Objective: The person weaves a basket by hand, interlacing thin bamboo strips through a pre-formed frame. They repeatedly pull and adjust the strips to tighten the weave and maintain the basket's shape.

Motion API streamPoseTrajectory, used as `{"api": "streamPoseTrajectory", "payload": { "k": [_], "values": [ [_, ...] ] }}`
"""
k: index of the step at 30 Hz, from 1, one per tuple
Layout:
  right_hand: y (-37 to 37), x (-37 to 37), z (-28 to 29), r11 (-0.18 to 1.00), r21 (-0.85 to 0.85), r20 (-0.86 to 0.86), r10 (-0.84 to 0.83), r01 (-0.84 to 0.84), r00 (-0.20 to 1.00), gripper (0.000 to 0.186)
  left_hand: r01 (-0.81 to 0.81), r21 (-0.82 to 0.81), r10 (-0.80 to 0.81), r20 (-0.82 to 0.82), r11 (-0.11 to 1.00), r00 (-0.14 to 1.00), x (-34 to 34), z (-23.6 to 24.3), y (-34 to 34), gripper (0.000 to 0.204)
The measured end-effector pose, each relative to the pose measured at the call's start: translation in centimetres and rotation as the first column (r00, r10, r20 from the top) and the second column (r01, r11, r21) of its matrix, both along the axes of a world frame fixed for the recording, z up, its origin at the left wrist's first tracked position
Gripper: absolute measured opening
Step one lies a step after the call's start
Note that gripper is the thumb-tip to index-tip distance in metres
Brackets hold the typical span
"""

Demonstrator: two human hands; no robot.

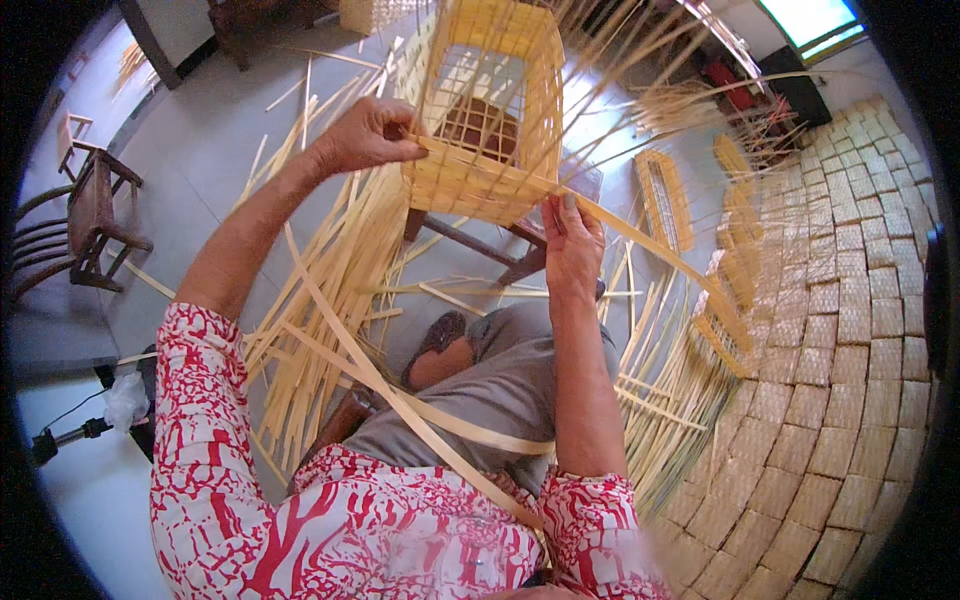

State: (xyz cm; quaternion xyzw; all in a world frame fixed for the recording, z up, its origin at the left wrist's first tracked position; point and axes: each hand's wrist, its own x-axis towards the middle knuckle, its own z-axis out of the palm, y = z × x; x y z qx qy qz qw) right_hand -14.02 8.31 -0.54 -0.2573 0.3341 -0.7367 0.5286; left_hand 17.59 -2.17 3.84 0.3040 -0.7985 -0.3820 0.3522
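Observation:
A half-woven yellow bamboo basket [545,90] with an open lattice base rests on a dark wooden stool [525,262] in front of me. Along the basket's near edge runs a flat bamboo strip [655,250], its loose end trailing off to the right. My left hand [375,135] is closed at the basket's near left corner, pinching the strip against the edge. At the near right corner my right hand [573,235] pinches the same strip between thumb and fingers. Long unwoven stakes fan out from the basket's right side.
Loose bamboo strips [320,270] lie in a heap on the floor at left, and one long strip [380,375] crosses my lap. Stacked woven baskets [830,330] form a wall at right. Narrow woven frames [665,205] stand before it. A wooden chair [90,220] is far left.

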Motion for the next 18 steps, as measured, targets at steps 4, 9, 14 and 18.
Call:
{"api": "streamPoseTrajectory", "payload": {
  "k": [4,9,14,18],
  "values": [
    [-0.4,-0.4,0.5,0.998,0.048,-0.019,0.033,-0.032,0.999,0.018,-0.307,-0.202,0.293,-0.099,0.93,0.951,-1.2,0.8,3.2,0.067],
    [-0.3,-0.1,0.5,0.995,0.092,-0.082,0.051,-0.043,0.995,0.018,-0.64,-0.076,0.594,-0.301,0.765,0.746,-3.2,-3.2,7.0,0.085],
    [0.4,-0.2,0.8,0.991,0.103,-0.045,0.09,-0.085,0.995,0.018,-0.614,0.039,0.523,-0.568,0.789,0.636,-8.1,-4.8,4.7,0.069],
    [1.0,-1.2,1.2,0.995,0.09,-0.015,0.037,-0.036,0.999,0.018,-0.688,-0.001,0.575,-0.548,0.726,0.607,-11.2,-3.1,3.2,0.044]
  ]
}}
